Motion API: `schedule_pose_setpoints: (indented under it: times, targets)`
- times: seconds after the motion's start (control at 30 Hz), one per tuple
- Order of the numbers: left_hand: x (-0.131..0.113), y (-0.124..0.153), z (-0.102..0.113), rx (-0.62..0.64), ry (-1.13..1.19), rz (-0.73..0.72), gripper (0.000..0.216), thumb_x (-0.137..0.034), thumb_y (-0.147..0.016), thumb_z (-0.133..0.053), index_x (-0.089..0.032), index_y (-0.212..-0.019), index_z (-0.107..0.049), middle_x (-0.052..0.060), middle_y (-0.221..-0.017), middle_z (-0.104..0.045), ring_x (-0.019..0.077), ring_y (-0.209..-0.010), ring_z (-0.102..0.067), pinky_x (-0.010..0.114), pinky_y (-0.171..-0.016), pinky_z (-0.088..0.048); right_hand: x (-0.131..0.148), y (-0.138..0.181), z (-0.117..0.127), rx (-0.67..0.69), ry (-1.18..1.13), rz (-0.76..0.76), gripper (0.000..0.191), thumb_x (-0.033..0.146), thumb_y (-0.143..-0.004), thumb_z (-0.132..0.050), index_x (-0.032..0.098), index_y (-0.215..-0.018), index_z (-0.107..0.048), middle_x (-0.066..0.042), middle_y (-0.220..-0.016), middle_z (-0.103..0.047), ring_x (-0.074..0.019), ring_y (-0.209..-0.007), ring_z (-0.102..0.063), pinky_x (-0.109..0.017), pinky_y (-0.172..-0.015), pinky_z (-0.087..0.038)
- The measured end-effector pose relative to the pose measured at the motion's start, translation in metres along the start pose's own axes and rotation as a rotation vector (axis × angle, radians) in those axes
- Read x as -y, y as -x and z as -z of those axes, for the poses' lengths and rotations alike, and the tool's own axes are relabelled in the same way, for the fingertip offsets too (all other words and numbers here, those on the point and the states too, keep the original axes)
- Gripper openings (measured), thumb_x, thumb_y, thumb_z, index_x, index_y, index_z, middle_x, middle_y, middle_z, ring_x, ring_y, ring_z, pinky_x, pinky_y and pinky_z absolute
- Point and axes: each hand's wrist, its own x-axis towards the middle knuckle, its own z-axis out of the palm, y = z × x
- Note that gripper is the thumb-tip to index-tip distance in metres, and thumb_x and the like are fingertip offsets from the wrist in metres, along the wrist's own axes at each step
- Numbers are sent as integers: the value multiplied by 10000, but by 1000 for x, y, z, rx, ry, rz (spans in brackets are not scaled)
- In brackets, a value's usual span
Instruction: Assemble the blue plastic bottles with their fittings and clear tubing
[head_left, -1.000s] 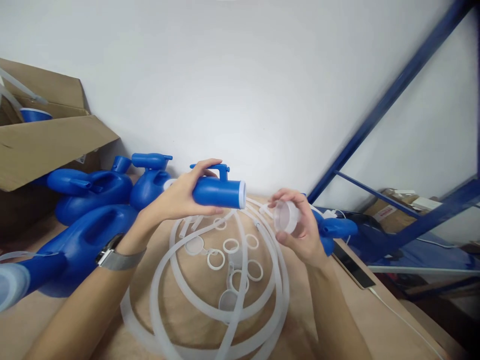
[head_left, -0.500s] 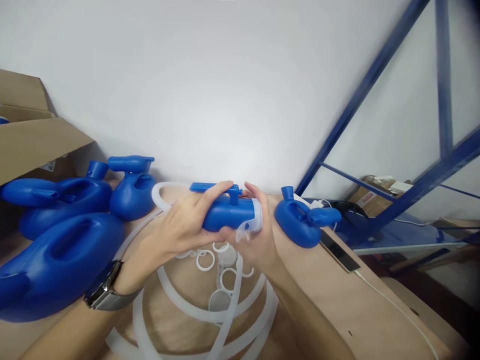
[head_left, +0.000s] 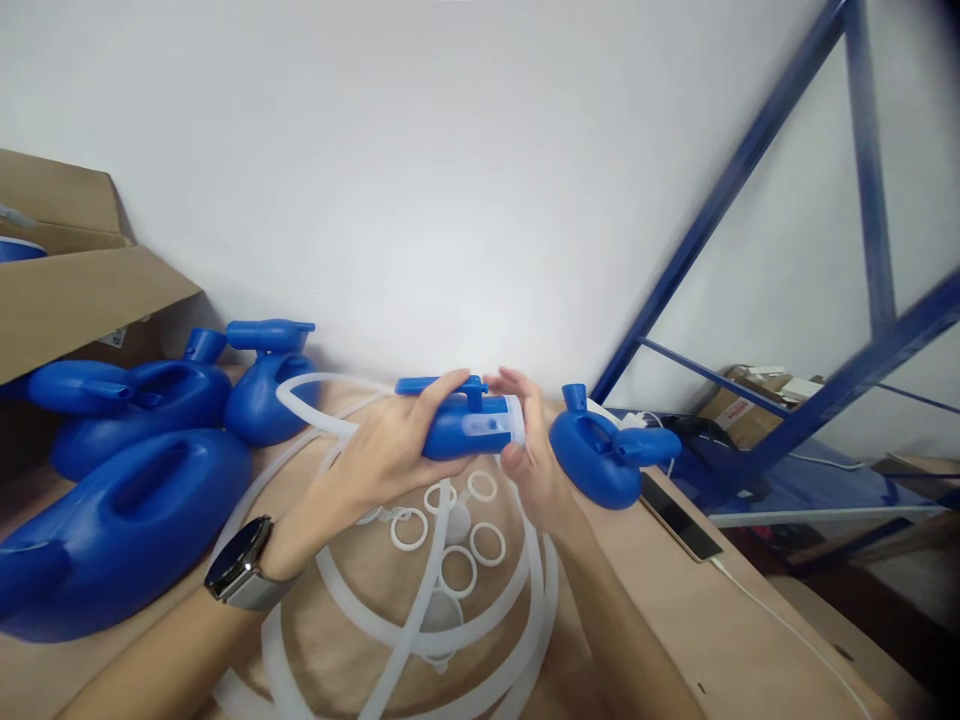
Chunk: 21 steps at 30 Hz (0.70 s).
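Note:
My left hand (head_left: 390, 450) is wrapped round a blue plastic cylinder (head_left: 463, 432) with a thin blue lever on top, held level above the table. A translucent cap (head_left: 516, 421) sits on the cylinder's right end. My right hand (head_left: 529, 455) is cupped against that end, palm on the cap, fingers curved over it. A wristwatch (head_left: 241, 574) is on my left wrist. Below the hands lie coils of white tubing (head_left: 420, 610) and several white rings (head_left: 459, 565) on the brown table (head_left: 735, 640).
Large blue jugs (head_left: 127, 520) lie at the left, a smaller blue jug (head_left: 600, 455) just right of my hands. A phone (head_left: 679, 515) with a white cable lies beyond it. A cardboard box (head_left: 67, 285) stands far left, a blue metal frame (head_left: 750, 160) at right.
A second ago my right hand held the translucent cap apart from the cylinder. It then came in to the cylinder's end, and the cap now sits on it.

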Motion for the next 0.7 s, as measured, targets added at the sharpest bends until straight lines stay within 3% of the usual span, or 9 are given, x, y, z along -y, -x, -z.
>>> schedule_pose_setpoints:
  times: [0.07, 0.1, 0.17, 0.23, 0.33, 0.43, 0.57, 0.7]
  targets:
    - [-3, 0, -1, 34, 77, 59, 1107, -512, -794, -889, -242, -1656, -250, 129, -1215, -778, 320, -945, -792, 395, -759, -622, 0, -2, 3, -82, 166, 302, 729, 713, -1013, -549, 285, -1589, -421, -176, -1617, -512, -374, -1529, -497, -629, -1219, -471]
    - [-5, 0, 0, 47, 97, 77, 1137, -498, -761, -911, -241, -1651, -251, 127, -1216, -776, 327, -956, -790, 404, -767, -624, 1, -3, 4, -94, 234, 434, 622, 611, -1052, -561, 292, -1576, -459, -163, -1593, -543, -361, -1537, -491, -637, -1232, -457]
    - [-9, 1, 1, 60, 123, 93, 1062, -438, -740, -917, -251, -1599, -322, 115, -1223, -768, 322, -956, -789, 404, -773, -622, 6, -4, 4, -83, 337, 598, 407, 334, -1093, -564, 269, -1494, -575, -138, -1418, -684, -317, -1455, -589, -580, -1181, -534]
    - [-14, 2, 3, 67, 140, 100, 945, -375, -733, -905, -262, -1521, -396, 96, -1216, -764, 304, -921, -790, 381, -741, -614, 10, -3, 0, -123, 409, 659, 376, 132, -1051, -575, 223, -1406, -657, -119, -1223, -770, -280, -1322, -693, -485, -1074, -625]
    - [-18, 3, 2, 61, 126, 102, 893, -372, -725, -901, -258, -1474, -429, 79, -1142, -772, 296, -860, -786, 362, -686, -599, 9, -1, -8, -340, 467, 670, 366, 65, -1007, -613, 203, -1329, -718, -108, -1110, -796, -260, -1154, -769, -434, -955, -679]
    - [-18, 6, -4, 20, 104, 106, 912, -414, -728, -903, -251, -1486, -423, 87, -1128, -773, 306, -874, -786, 372, -700, -603, 4, -2, -15, -540, 421, 582, 325, 57, -988, -640, 232, -1229, -767, -83, -1041, -806, -228, -976, -798, -402, -843, -698]
    - [-15, 10, -12, -23, 73, 115, 922, -444, -738, -898, -257, -1505, -421, 89, -1100, -779, 310, -855, -784, 366, -681, -590, -2, -4, -17, -538, 366, 499, 267, 48, -960, -673, 231, -1113, -792, -73, -984, -816, -222, -919, -802, -404, -825, -698]
    - [-15, 9, -8, -31, 20, 75, 861, -479, -784, -869, -252, -1491, -433, 91, -1070, -796, 309, -803, -787, 356, -647, -574, 3, -2, -17, -515, 318, 446, 200, 99, -957, -698, 236, -1048, -813, -84, -1054, -818, -234, -960, -807, -416, -822, -710]
